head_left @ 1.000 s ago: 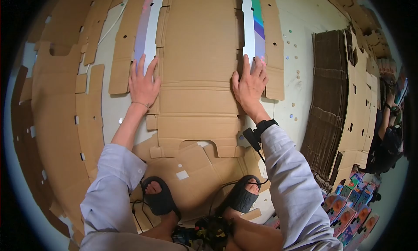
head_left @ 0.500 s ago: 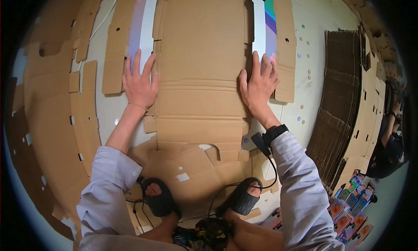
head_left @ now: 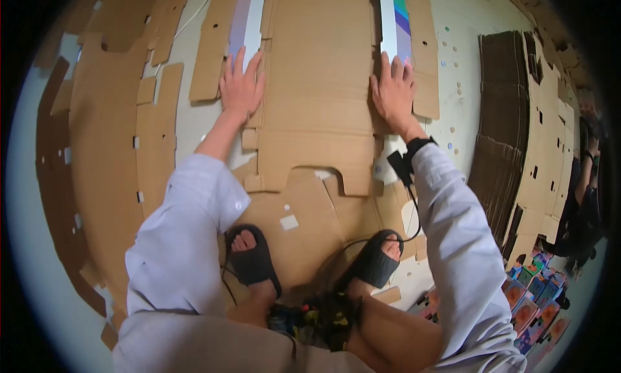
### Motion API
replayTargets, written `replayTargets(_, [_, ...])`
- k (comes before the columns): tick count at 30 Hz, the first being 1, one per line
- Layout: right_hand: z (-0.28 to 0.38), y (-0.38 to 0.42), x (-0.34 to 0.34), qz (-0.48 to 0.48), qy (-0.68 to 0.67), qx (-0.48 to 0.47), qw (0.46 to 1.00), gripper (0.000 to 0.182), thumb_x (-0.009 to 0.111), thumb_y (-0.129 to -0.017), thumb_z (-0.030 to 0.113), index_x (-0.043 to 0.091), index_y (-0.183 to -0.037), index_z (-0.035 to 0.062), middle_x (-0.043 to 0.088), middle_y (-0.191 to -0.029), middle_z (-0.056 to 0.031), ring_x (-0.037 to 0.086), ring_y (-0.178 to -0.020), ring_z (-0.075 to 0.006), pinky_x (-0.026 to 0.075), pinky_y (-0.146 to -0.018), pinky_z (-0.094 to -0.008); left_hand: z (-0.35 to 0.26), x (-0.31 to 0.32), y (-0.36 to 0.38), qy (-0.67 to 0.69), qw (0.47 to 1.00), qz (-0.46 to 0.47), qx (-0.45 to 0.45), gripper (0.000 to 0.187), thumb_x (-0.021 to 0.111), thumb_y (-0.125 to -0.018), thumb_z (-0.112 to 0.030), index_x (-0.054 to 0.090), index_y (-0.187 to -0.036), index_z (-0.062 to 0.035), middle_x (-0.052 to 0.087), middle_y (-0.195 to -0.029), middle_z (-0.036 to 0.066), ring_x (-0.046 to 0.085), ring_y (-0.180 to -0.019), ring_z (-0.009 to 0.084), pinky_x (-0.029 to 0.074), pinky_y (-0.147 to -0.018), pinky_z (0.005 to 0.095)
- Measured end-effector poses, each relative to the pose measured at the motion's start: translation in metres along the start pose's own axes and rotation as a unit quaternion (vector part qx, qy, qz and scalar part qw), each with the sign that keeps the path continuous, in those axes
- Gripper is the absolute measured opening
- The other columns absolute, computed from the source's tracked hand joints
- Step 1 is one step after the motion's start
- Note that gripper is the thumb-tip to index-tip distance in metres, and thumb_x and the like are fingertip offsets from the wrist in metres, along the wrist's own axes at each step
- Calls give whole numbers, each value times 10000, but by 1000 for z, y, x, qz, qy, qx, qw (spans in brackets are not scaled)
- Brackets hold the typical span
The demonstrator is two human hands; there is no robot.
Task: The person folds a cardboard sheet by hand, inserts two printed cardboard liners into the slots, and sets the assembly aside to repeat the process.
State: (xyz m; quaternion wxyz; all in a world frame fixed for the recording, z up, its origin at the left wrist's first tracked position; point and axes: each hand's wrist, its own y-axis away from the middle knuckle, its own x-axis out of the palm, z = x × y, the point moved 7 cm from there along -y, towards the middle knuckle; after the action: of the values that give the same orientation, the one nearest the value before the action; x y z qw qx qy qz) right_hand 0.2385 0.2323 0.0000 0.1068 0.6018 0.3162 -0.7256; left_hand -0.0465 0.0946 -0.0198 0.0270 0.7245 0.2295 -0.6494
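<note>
A long brown cardboard sheet [head_left: 317, 82] with creases and slotted side edges lies flat on the floor in front of me. My left hand [head_left: 241, 91] rests on its left side, fingers spread, over the end of a white and lilac printed strip [head_left: 247, 23]. On the opposite side, my right hand [head_left: 394, 95] lies with fingers stretched at the end of a white, green and purple strip [head_left: 396, 23]. Both palms face down and neither hand grasps anything. The sheet's near end has a wide cutout between my hands and feet.
A tall stack of cardboard [head_left: 501, 108] stands at the right, with a person in dark clothing [head_left: 582, 205] beyond it. Colourful boxes [head_left: 533, 292] sit at lower right. More cardboard [head_left: 107, 153] covers the left floor. A black cable [head_left: 418, 221] hangs from my right wrist.
The view has shifted, so the sheet, hands and feet appear higher in the picture, and the left side further right. Both hands remain spread at the ends of the printed strips.
</note>
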Motion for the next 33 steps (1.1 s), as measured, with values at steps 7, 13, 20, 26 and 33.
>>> replayTargets(7, [-53, -13, -6, 36, -284, 22, 958, 640, 667, -777, 272, 393, -1335, 114, 471, -1224, -212, 513, -1093, -338, 428, -913, -413, 28, -28, -20, 358, 932, 44, -29, 571, 639, -815, -340, 432, -1278, -79, 491, -1249, 147, 446, -1179, 335, 355, -1000, 388])
replayTargets(13, [-126, -16, -42, 144, -557, 283, 767, 623, 696, -797, 295, 433, -1280, 3, 575, -1121, -157, 604, -957, -231, 502, -787, -354, 75, -58, -18, 544, 792, -18, -276, 618, 693, -810, -306, 399, -1296, -62, 568, -1174, 154, 536, -1094, 226, 423, -930, 340])
replayTargets(20, [-135, 54, -26, 404, -416, 386, 718, 479, 608, -856, 321, 518, -1212, 14, 612, -1100, -118, 613, -961, -230, 519, -807, -392, 109, -16, 5, 424, 843, 122, -308, 422, 682, -792, -151, 562, -1173, -16, 646, -1058, 109, 628, -939, 200, 507, -795, 340])
replayTargets(26, [-149, 40, -8, 339, -454, 305, 765, 384, 635, -837, 217, 587, -1095, -62, 649, -985, -144, 650, -836, -230, 537, -754, -365, 121, -17, 11, 437, 817, 143, -349, 335, 646, -810, -89, 593, -1128, 5, 666, -1007, 100, 639, -891, 183, 505, -782, 329])
replayTargets(33, [-138, -40, -147, 236, -451, 257, 822, 318, 666, -801, 212, 615, -935, -72, 644, -860, -114, 609, -781, -181, 482, -714, -303, 75, -75, -31, 509, 789, 192, -286, 331, 673, -809, -126, 601, -1100, 14, 658, -986, 81, 626, -881, 166, 498, -775, 315])
